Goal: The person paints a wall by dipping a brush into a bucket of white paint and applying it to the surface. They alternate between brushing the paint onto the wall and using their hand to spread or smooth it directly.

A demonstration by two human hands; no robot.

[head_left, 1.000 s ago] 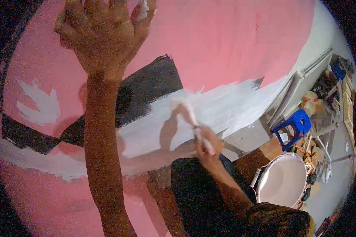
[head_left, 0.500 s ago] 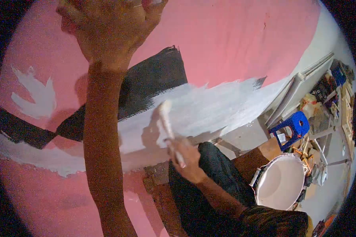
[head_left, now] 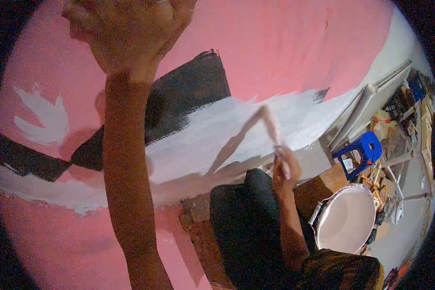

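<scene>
The right hand (head_left: 286, 166), fingers closed around a brush (head_left: 270, 124), has whitened much of the band, black part (head_left: 188, 96) remains; the left hand (head_left: 125, 34) leans spread on the wall (head_left: 285, 43).

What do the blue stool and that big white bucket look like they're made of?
The blue stool looks like moulded plastic: one even, saturated colour with smooth, slightly glossy legs and seat. The white bucket also seems plastic, with a thin rounded rim and a smooth wall; its inside shows a flat off-white surface, probably paint. Neither can be told for certain.
</scene>
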